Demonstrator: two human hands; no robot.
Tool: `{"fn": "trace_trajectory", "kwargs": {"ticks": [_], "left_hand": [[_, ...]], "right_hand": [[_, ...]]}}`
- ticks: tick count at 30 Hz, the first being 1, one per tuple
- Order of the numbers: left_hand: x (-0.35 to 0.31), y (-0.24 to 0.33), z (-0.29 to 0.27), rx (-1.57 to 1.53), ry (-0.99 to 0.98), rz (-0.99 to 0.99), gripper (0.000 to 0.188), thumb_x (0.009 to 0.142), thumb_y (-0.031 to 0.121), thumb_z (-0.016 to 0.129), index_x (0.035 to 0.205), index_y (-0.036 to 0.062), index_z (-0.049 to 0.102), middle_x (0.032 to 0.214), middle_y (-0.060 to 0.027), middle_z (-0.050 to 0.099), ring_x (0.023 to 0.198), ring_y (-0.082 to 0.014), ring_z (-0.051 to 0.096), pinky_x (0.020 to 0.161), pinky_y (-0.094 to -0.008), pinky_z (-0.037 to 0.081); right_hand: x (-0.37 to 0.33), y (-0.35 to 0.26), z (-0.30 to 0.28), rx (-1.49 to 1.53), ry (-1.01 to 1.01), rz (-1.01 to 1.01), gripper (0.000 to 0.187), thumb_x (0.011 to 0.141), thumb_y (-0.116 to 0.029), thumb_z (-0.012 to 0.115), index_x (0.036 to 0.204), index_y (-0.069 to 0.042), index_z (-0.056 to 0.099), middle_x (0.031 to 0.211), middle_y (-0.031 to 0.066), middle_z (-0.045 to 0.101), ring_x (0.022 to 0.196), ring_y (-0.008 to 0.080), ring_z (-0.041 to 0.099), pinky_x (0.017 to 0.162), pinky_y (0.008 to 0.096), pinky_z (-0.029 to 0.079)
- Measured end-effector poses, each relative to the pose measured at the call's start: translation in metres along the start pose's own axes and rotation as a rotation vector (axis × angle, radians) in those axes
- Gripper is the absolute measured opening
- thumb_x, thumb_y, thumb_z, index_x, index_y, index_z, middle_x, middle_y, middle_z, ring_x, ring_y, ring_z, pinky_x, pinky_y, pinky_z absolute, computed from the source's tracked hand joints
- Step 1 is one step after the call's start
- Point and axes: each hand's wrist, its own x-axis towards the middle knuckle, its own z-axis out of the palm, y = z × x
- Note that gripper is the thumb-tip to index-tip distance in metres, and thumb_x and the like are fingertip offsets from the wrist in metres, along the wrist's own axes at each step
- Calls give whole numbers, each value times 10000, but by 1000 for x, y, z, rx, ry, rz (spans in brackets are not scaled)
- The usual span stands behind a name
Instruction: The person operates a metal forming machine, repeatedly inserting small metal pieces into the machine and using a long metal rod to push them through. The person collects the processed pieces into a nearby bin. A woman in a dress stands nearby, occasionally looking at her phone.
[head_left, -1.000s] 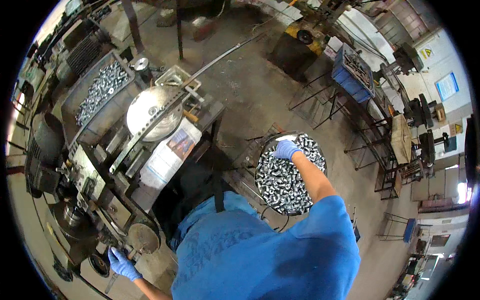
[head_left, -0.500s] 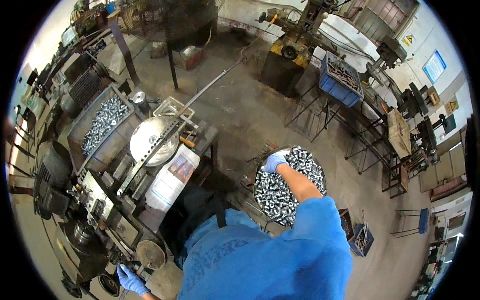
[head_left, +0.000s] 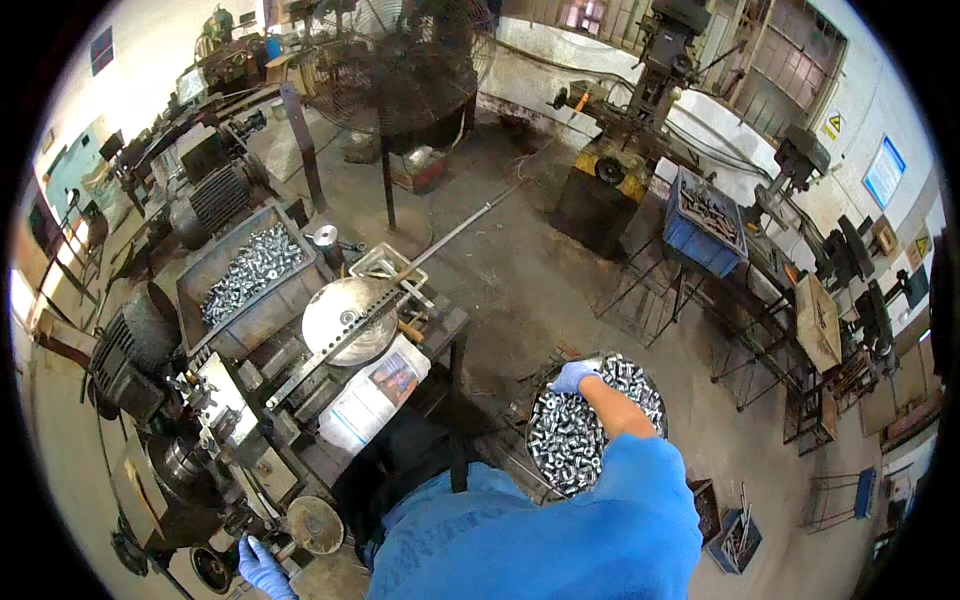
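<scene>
My right hand [head_left: 573,378], in a blue glove, reaches down to the far left side of a round pan [head_left: 663,408] heaped with short, shiny metal fittings [head_left: 568,440]. Its fingers are curled together against the pile; whatever they hold is hidden. At the lower left my left hand [head_left: 263,570], also gloved in blue, is beside the front of a machine, close to a dark handwheel [head_left: 211,569]. The fingers of that hand are stretched out, and no held thing shows. A round, worn metal disc [head_left: 315,525] sits just right of it.
A grey bin [head_left: 262,325] of similar fittings stands at the machine's far side. Near it are a pale round plate [head_left: 345,318], a long perforated bar [head_left: 330,350] and a white printed bag [head_left: 375,395]. A large fan [head_left: 390,70] and a blue crate [head_left: 700,240] stand farther off.
The view has tilted up, so the scene sits lower and farther right. My right hand stays at the pan and my left hand stays by the machine.
</scene>
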Motion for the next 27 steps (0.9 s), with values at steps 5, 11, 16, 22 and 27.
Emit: {"fn": "trace_trajectory", "kwargs": {"ticks": [5, 11, 16, 22, 27], "left_hand": [[14, -9, -19, -158, 184, 67, 335, 922, 246, 528, 1094, -33, 598, 891, -110, 667, 747, -148, 579, 722, -283, 478], [29, 123, -12, -310, 109, 272, 286, 891, 210, 561, 1041, -23, 630, 701, 7, 577, 605, -59, 483, 564, -217, 415], [24, 194, 48, -483, -406, 137, 342, 892, 291, 547, 979, -24, 647, 664, -10, 578, 582, -73, 507, 542, -227, 416], [3, 204, 29, -779, -571, -4, 398, 898, 344, 508, 824, -25, 641, 649, -48, 615, 596, -102, 563, 564, -248, 446], [-5, 185, 26, -713, -456, -6, 385, 869, 344, 528, 741, -2, 636, 641, -22, 583, 603, -85, 528, 571, -239, 426]], "right_hand": [[-23, 3, -16, 308, 404, 43, 604, 741, -581, 541, 1005, -51, 657, 966, 182, 649, 979, 336, 595, 884, 390, 452], [-129, -164, -84, 257, 741, -921, 359, 747, -413, 626, 792, -62, 683, 855, 146, 649, 847, 328, 595, 764, 377, 486], [-222, -296, -97, 564, 603, -1596, 304, 707, -258, 709, 906, -39, 637, 1093, 217, 516, 1009, 372, 504, 845, 423, 443], [-251, -351, -91, 484, 510, -1840, 316, 678, -262, 723, 892, -64, 601, 1084, 243, 493, 986, 403, 496, 828, 437, 447], [-260, -365, -87, 267, 364, -1924, 252, 673, -253, 711, 850, -111, 602, 1038, 198, 530, 979, 373, 509, 880, 434, 414]]}}
